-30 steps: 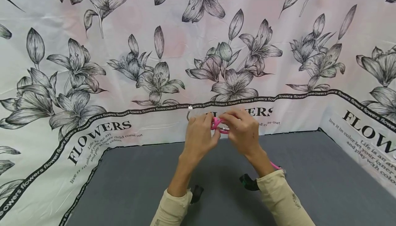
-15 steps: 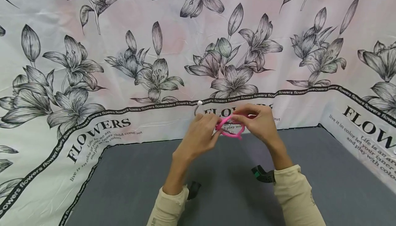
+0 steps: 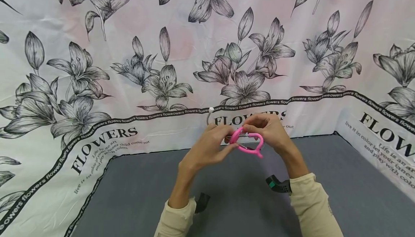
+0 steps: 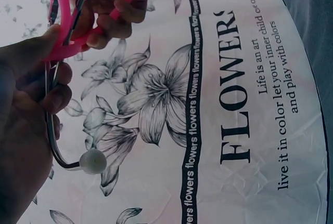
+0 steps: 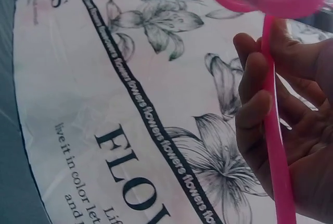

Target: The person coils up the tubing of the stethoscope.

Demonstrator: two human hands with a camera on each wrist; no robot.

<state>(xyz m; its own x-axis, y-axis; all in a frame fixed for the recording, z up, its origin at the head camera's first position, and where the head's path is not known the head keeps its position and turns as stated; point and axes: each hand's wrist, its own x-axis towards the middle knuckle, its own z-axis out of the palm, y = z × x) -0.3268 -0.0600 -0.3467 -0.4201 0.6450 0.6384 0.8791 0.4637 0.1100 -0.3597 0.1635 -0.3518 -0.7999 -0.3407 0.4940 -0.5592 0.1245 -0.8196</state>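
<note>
A stethoscope with pink tubing (image 3: pixel 249 151) is held up in front of the printed cloth, its tubing coiled in a loop around the metal ear tubes. My left hand (image 3: pixel 207 146) pinches the coil and metal at its left side. In the left wrist view a curved metal ear tube (image 4: pixel 51 125) sticks out past that hand, ending in a white ear tip (image 4: pixel 93 161). My right hand (image 3: pixel 270 130) pinches the pink tubing on the loop's right side. In the right wrist view, a straight run of tubing (image 5: pixel 276 130) crosses the palm. The chest piece cannot be made out.
A grey tabletop (image 3: pixel 146 190) lies beneath both hands. Behind it hangs a white cloth (image 3: pixel 175 132) with printed lilies and lettering. Dark wrist-worn devices show beside the left sleeve (image 3: pixel 176 217) and right sleeve (image 3: pixel 312 201).
My right hand has moved right, away from the left hand. Between them the pink loop has come into fuller view and tilted lower. The white ear tip has shifted right and slightly up.
</note>
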